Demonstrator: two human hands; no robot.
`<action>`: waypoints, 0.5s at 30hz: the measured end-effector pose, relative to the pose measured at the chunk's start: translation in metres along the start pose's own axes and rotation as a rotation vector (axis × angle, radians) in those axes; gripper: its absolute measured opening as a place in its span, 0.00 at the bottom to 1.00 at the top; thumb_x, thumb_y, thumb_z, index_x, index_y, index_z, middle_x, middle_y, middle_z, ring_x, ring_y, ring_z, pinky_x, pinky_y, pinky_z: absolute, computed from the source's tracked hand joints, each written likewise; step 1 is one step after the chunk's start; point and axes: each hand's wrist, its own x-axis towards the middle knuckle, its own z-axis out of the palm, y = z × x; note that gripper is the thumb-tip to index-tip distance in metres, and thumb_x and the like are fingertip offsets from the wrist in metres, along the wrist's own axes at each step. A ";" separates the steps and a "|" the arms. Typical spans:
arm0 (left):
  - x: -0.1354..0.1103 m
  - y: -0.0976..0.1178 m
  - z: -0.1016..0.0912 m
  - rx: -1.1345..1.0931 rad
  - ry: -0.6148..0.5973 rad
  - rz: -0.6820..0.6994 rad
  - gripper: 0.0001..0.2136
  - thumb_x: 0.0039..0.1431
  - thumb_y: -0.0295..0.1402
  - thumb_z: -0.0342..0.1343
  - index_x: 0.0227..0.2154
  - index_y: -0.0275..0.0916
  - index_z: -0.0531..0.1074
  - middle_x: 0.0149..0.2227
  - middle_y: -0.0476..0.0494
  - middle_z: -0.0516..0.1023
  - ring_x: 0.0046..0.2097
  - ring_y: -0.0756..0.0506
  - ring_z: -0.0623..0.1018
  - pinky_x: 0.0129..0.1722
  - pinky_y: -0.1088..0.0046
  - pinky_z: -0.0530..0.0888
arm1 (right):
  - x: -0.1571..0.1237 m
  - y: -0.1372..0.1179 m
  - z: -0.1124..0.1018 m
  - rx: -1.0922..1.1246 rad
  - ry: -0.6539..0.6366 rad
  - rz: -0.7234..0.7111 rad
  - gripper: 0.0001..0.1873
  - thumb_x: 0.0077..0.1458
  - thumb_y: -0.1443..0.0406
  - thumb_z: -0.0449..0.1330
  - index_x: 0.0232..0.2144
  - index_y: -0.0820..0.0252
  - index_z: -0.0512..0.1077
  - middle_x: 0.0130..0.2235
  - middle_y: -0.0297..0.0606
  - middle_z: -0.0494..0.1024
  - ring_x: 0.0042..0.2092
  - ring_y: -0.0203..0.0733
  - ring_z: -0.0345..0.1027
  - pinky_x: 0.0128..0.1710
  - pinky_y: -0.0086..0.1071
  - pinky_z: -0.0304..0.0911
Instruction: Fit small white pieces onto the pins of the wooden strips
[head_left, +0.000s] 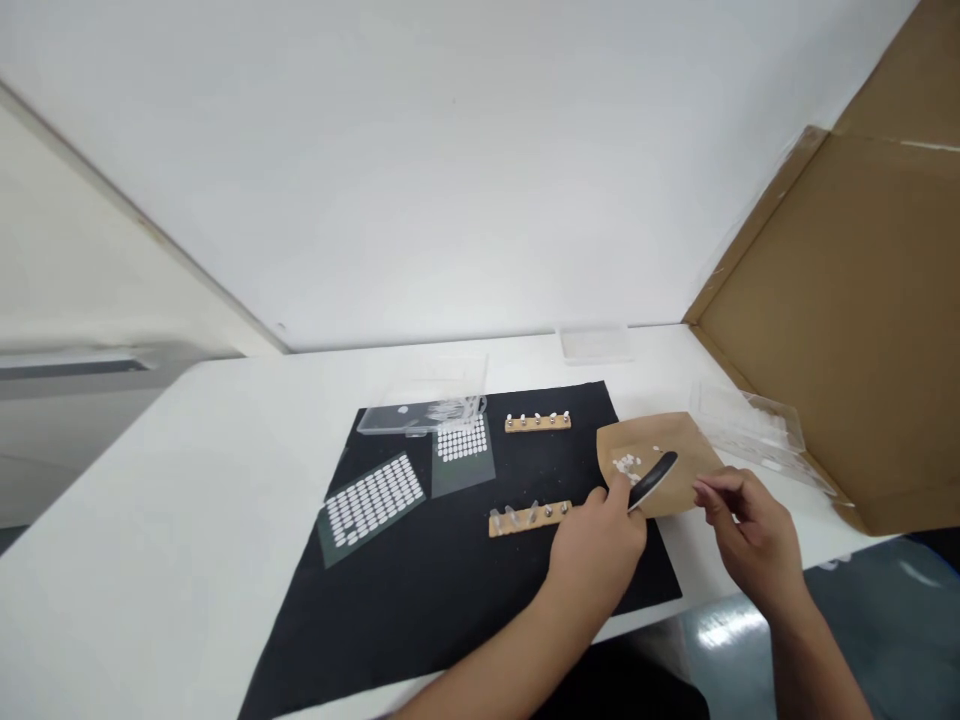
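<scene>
My left hand (pixel 602 540) is closed around a black, curved nail file (pixel 653 480), whose free end points up and right over a brown paper sheet (pixel 679 440). At the paper's right edge, my right hand (pixel 750 535) is held in a pinch of thumb and forefinger; whatever is between them is too small to make out. Several small white pieces (pixel 627 464) lie on the paper. Left of my left hand is a wooden strip (pixel 517 522) with metal studs, some bearing clear nail tips. A second strip (pixel 538 424) behind it carries small white pieces on its studs.
Two sheets of white oval stickers (pixel 375 500) (pixel 461 445) lie on the black mat (pixel 420 610). A clear case (pixel 420 415) of nail tips overlaps the mat's back edge. Clear plastic boxes (pixel 596 345) (pixel 750 425) stand at the back and right, near a cardboard wall (pixel 847 330).
</scene>
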 end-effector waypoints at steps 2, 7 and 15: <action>-0.004 0.000 -0.008 0.177 0.003 0.120 0.13 0.60 0.16 0.52 0.32 0.36 0.80 0.50 0.32 0.79 0.38 0.39 0.78 0.30 0.68 0.73 | -0.001 -0.002 0.001 0.060 0.015 -0.004 0.09 0.68 0.56 0.63 0.41 0.54 0.76 0.32 0.34 0.78 0.30 0.39 0.73 0.31 0.33 0.70; -0.030 -0.006 -0.047 0.191 0.072 0.066 0.11 0.64 0.23 0.55 0.39 0.43 0.80 0.40 0.39 0.78 0.35 0.41 0.75 0.27 0.72 0.67 | 0.000 -0.016 -0.003 0.270 0.154 -0.003 0.05 0.67 0.60 0.65 0.41 0.54 0.75 0.32 0.34 0.77 0.30 0.38 0.71 0.28 0.33 0.69; -0.130 -0.057 -0.119 0.300 0.476 -0.098 0.12 0.73 0.41 0.53 0.48 0.50 0.82 0.46 0.45 0.81 0.38 0.48 0.81 0.32 0.79 0.74 | 0.009 -0.050 0.009 0.404 0.123 -0.057 0.03 0.67 0.63 0.64 0.40 0.54 0.74 0.34 0.35 0.76 0.29 0.36 0.69 0.26 0.31 0.67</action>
